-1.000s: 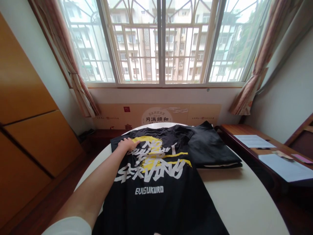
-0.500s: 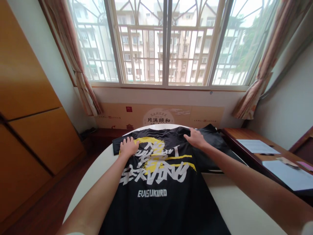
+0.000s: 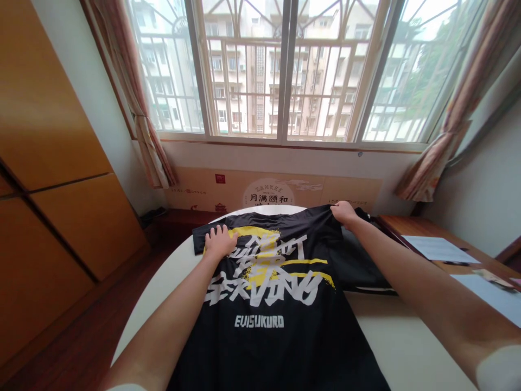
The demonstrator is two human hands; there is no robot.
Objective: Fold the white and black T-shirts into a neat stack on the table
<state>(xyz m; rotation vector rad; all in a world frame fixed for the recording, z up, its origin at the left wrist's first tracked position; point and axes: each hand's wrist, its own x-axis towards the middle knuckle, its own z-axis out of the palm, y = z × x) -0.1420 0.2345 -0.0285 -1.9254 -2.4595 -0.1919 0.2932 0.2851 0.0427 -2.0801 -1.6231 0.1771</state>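
On the pale round table (image 3: pixel 386 320), the black T-shirt (image 3: pixel 260 347) looks light and limp, best gripped at sleeves; left hand (image 3: pixel 220 242) spreads flat, right hand (image 3: pixel 344 213) pinches the sleeve.

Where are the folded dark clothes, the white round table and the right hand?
Folded dark clothes (image 3: pixel 362 266): head view, the front part of the top surface.
White round table (image 3: pixel 407 339): head view, bare top beside the shirt.
Right hand (image 3: pixel 344 213): head view, the back of the hand.
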